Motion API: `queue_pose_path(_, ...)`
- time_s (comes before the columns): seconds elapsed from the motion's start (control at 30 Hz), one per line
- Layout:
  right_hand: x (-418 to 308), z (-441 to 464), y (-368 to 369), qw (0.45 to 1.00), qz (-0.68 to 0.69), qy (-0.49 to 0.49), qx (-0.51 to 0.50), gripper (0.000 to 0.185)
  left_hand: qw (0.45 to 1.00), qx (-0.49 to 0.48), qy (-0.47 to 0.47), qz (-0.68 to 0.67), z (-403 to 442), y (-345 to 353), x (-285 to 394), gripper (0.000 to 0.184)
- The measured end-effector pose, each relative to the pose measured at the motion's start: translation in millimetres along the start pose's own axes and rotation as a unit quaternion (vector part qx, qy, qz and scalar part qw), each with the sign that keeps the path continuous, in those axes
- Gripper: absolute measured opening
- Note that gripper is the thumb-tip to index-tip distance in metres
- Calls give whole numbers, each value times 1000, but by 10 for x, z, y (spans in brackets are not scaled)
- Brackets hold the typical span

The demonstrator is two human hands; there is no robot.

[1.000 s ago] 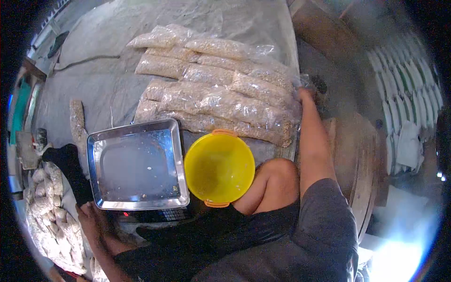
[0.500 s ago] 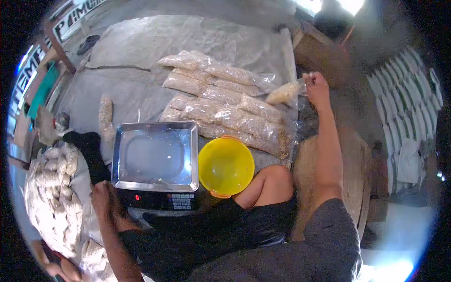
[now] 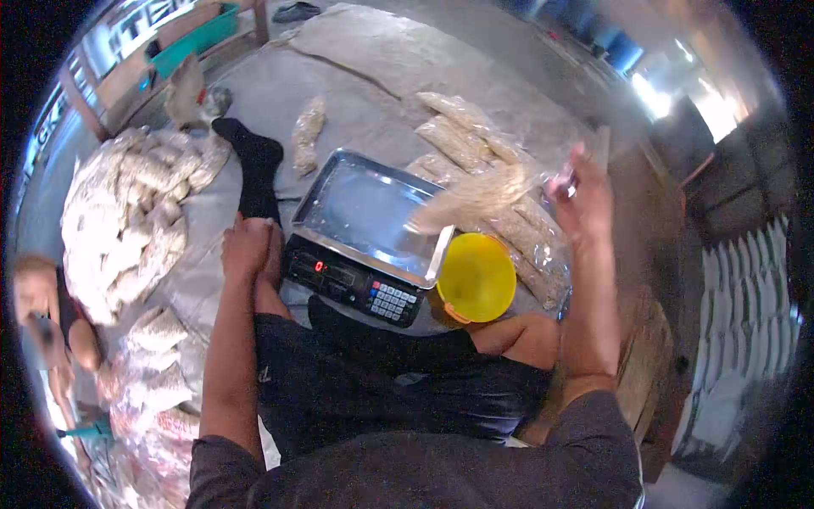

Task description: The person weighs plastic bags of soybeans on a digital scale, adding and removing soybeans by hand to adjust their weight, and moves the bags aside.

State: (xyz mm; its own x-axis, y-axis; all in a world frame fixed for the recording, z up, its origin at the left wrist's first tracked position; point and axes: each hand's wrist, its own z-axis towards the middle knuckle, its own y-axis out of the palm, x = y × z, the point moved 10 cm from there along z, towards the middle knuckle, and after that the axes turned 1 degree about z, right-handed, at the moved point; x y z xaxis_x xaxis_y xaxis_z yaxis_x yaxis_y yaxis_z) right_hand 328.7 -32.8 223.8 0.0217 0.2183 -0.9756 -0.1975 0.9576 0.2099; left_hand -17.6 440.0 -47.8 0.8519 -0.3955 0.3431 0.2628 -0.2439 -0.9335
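Observation:
My right hand [image 3: 581, 191] is raised at the right, its fingers closed on the end of a filled clear bag [image 3: 475, 199], which hangs blurred over the right edge of the metal tray [image 3: 365, 204]. The tray rests on a black digital scale [image 3: 348, 280] with a red 0 on its display. My left hand [image 3: 248, 246] lies on my lower leg, left of the scale; what its fingers hold, if anything, is hidden. A yellow bowl [image 3: 476, 278] stands right of the tray, below several filled bags [image 3: 458, 140].
A large heap of filled bags [image 3: 127, 212] lies at the left. One bag [image 3: 308, 136] is apart, beyond the tray. Another person [image 3: 51, 314] is at the left edge. White bags [image 3: 746, 314] stand in rows at the right.
The view has turned to the right. My right hand has lifted the bag off the far pile and swung it leftward over the tray. My left hand stays at my leg.

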Motion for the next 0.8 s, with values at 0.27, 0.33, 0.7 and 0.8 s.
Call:
queue_pose_path(0.27,2339,-814,-162,981,-112,92,-127,28,1000,-8,-24,1,-132,-55,71,89)
queue_pose_path(0.33,2489,-932,-363,979,-140,105,-101,32,1000,-7,-11,8,-113,-48,63,88)
queue_pose_path(0.7,2606,-1737,-445,747,-466,99,-463,47,998,34,31,49,-117,57,74,76)
queue_pose_path(0.8,2567,-1639,-505,762,-437,176,-445,49,993,30,79,85,-431,-149,412,72)
